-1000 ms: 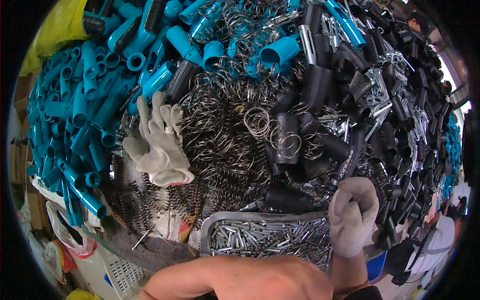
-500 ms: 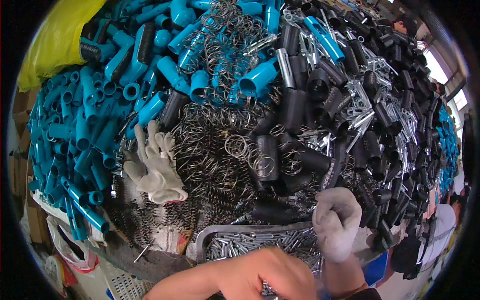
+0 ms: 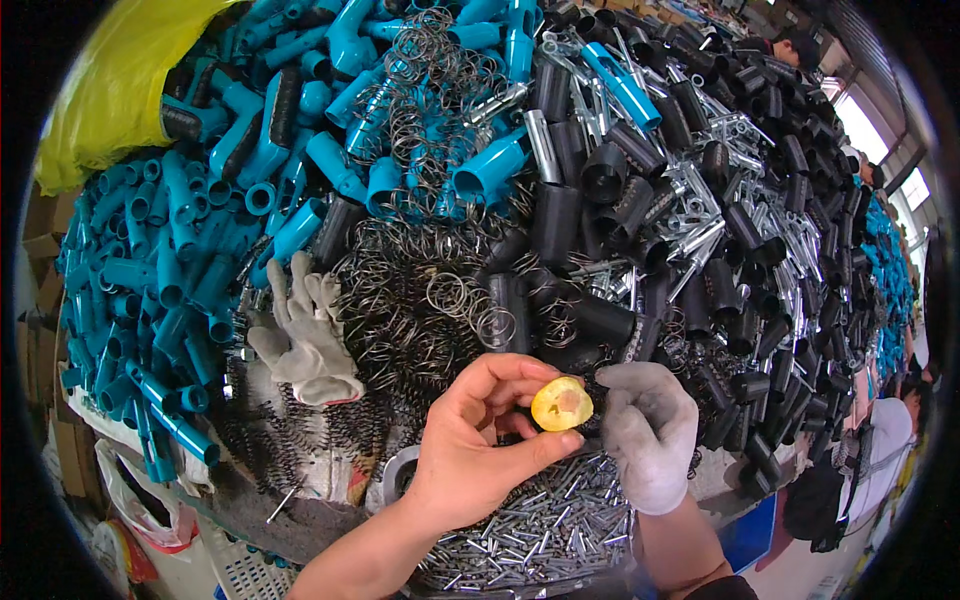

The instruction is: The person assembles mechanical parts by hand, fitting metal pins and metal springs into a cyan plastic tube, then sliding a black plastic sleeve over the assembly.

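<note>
In front of me, my bare left hand (image 3: 478,440) pinches a yellow fruit (image 3: 562,404) between thumb and fingers. The fruit's pale inside shows, as if bitten or cut. Just right of it, my right hand (image 3: 650,430) wears a light grey-white glove with curled fingers; whether anything is inside them is hidden. Both hands are over the near part of a metal tray (image 3: 402,470) full of small metal pins (image 3: 530,530). A loose grey-white work glove (image 3: 305,340) lies palm up on the pile to the left.
Teal plastic tubes (image 3: 165,260) are heaped at the left, under a yellow bag (image 3: 115,90). Wire springs (image 3: 410,310) fill the middle. Black sleeves (image 3: 555,225) and silver metal rods (image 3: 700,240) spread rightward. A white plastic basket (image 3: 245,570) stands low left. Another person (image 3: 800,50) is far right.
My left hand has risen from the lower edge, forward over the tray, and the yellow fruit now shows in it. My right hand has shifted slightly left, beside the fruit.
</note>
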The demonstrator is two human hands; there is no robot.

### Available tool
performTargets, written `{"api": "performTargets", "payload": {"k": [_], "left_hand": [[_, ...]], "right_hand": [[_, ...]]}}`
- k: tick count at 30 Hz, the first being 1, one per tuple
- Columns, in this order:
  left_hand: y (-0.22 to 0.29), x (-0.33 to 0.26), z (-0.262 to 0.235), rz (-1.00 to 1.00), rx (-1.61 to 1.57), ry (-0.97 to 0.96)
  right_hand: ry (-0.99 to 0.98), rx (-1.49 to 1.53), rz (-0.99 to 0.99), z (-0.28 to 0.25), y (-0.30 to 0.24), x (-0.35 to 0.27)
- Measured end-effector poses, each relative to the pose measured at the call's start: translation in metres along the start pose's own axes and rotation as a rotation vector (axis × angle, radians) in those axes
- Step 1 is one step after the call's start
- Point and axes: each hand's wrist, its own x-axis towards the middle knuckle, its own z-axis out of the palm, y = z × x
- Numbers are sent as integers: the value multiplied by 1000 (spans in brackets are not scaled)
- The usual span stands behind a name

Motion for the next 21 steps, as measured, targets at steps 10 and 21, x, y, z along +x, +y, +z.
{"api": "performTargets", "payload": {"k": [10, 21], "left_hand": [[2, -2, -1, 307, 258, -89], [15, -2, 4, 320, 505, -226]], "right_hand": [[-298, -237, -145, -2, -9, -3], [-453, 15, 33, -18, -4, 1]]}}
